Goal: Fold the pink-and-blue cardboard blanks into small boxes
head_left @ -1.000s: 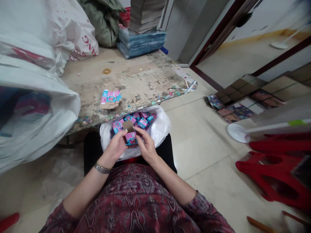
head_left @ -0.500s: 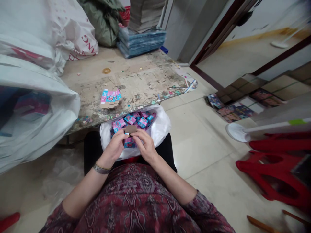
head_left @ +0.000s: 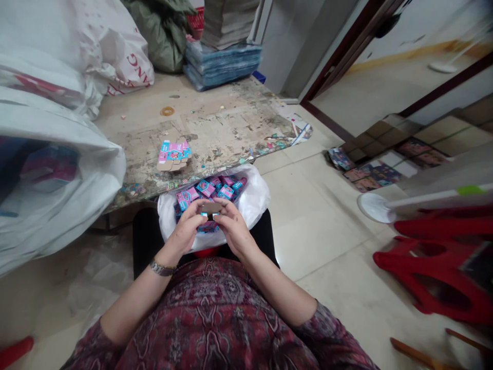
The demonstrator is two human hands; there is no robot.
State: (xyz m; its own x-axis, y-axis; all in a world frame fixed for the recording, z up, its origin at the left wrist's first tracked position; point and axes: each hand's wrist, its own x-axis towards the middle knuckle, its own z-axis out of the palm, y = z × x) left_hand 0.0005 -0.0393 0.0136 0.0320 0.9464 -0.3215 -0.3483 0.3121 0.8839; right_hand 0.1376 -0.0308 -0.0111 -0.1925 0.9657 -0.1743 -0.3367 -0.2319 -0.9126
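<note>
A small cardboard box (head_left: 211,208) with its brown flap up is held between my two hands, over a white bag (head_left: 256,198) on my lap. My left hand (head_left: 187,228) grips its left side, thumb at the opening. My right hand (head_left: 234,226) has the right side, thumb also near the opening. Several pink and blue boxes (head_left: 206,187) fill the bag. A flat pink and blue carton (head_left: 174,154) lies unfolded on the worn table (head_left: 231,123). The lower part of the held box is hidden by my fingers.
Large white bags (head_left: 77,149) stand at the left, the nearest open with boxes inside. Blue wrapped stacks (head_left: 223,64) and a green sack (head_left: 164,38) sit at the table's back. Red stools (head_left: 431,277) and cartons (head_left: 385,154) are on the right.
My fingers have shifted around the box. Both thumbs are now at its opening, which shows dark and wider, and my right hand has turned slightly. The view has moved a little.
</note>
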